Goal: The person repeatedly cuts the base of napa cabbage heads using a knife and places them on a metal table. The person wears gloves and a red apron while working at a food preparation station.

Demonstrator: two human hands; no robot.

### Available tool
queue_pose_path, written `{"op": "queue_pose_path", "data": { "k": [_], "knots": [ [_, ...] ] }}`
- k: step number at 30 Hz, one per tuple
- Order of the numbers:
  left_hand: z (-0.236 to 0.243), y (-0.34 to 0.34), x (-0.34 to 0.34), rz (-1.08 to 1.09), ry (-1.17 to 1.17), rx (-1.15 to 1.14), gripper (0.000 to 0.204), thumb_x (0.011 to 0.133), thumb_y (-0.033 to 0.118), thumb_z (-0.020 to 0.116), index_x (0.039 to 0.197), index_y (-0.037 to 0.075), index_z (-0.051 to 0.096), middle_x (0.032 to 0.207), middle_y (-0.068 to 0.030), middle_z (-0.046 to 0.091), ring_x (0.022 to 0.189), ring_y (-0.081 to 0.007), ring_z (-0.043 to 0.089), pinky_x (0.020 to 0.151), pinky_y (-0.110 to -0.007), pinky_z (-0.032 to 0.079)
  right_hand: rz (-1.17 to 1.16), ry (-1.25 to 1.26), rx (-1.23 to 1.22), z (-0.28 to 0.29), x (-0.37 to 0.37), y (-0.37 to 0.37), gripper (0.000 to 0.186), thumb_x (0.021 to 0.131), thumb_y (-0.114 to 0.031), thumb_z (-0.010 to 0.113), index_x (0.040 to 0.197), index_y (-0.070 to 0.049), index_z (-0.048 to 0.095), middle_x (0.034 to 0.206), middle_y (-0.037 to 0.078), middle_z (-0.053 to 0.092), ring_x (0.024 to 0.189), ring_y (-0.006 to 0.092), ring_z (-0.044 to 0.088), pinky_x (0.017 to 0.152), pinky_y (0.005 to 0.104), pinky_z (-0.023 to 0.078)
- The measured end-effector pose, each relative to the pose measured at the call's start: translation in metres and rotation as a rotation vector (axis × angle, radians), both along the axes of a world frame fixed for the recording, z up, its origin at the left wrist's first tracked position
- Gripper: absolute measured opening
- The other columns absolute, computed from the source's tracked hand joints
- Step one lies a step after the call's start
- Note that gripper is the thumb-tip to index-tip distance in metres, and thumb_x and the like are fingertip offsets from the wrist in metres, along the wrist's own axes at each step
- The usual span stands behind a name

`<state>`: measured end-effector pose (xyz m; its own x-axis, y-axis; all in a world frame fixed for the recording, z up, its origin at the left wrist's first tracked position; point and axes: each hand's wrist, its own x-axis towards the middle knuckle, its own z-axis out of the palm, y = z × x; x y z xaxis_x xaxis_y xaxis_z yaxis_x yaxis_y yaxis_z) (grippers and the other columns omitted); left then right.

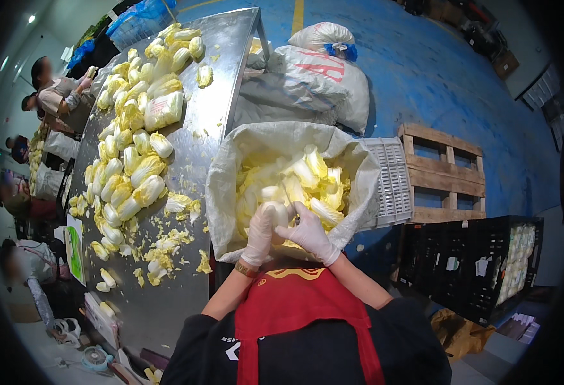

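Observation:
In white gloves, both my hands are over a white woven sack (223, 192) holding yellow-white napa cabbage leaves (320, 186). My left hand (260, 236) is closed around a small, pale napa cabbage (275, 210), its cut end toward me. Close on its right is my right hand (310, 235), thumb toward the cabbage and fingers curled. A thin dark streak rises by the right fingertips; blur keeps me from telling what it is.
To the left, a metal table (195, 154) bears many trimmed napa cabbages (146, 168) and leaf scraps (160, 256). Right of the sack are a grey plastic crate (388, 179), a wooden pallet (445, 170) and black crates (461, 263). Full sacks (324, 80) stand beyond. People work across the table.

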<state>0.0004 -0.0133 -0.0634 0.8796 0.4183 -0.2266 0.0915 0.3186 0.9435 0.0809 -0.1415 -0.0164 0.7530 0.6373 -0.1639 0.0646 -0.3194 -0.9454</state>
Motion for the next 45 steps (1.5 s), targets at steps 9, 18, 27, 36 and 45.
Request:
{"op": "queue_pose_path", "data": {
  "k": [9,18,27,36,45],
  "knots": [
    [-0.032,0.035,0.001,0.307,-0.030,-0.723,0.071,0.089,0.067,0.044,0.113,0.001,0.057,0.094,-0.0077,0.063,0.078,-0.0192,0.061,0.073,-0.032,0.054,-0.141,0.276,0.328,0.015,-0.009,-0.012,0.029,0.070,-0.011,0.076,0.091,-0.007,0.056,0.080,-0.002,0.057,0.069,0.0061,0.055,0.061,0.0218,0.046],
    [0.009,0.028,-0.007,0.113,-0.182,-0.587,0.050,0.095,0.043,0.055,0.125,0.004,0.052,0.116,-0.0075,0.060,0.105,-0.0183,0.059,0.091,-0.034,0.050,-0.016,-0.172,0.007,-0.001,0.014,-0.004,0.051,0.076,-0.036,0.077,0.113,-0.006,0.061,0.089,0.013,0.064,0.081,0.0258,0.064,0.073,0.0343,0.051],
    [0.015,0.003,-0.015,0.017,-0.126,-0.215,0.070,0.092,0.062,0.047,0.125,0.001,0.052,0.111,-0.0059,0.061,0.096,-0.0115,0.058,0.085,-0.026,0.048,0.074,-0.114,0.000,0.014,-0.002,0.018,0.047,0.072,-0.032,0.077,0.105,-0.005,0.057,0.090,0.012,0.061,0.082,0.0269,0.062,0.074,0.0359,0.049],
    [-0.001,0.002,-0.016,0.109,-0.084,0.012,0.056,0.094,0.055,0.047,0.115,0.003,0.055,0.101,-0.0044,0.060,0.090,-0.0111,0.058,0.081,-0.025,0.049,0.036,0.068,-0.021,0.020,-0.007,0.020,0.044,0.070,-0.024,0.075,0.104,-0.002,0.058,0.088,0.012,0.064,0.079,0.0234,0.063,0.073,0.0334,0.050],
    [0.006,-0.003,-0.011,0.197,-0.130,-0.031,0.046,0.094,0.049,0.054,0.108,0.005,0.056,0.094,-0.0015,0.059,0.084,-0.0084,0.056,0.074,-0.022,0.048,0.048,0.070,-0.088,0.020,-0.006,0.028,0.042,0.069,-0.024,0.073,0.098,0.001,0.057,0.087,0.015,0.065,0.077,0.0252,0.064,0.071,0.0350,0.051]
  ]
}}
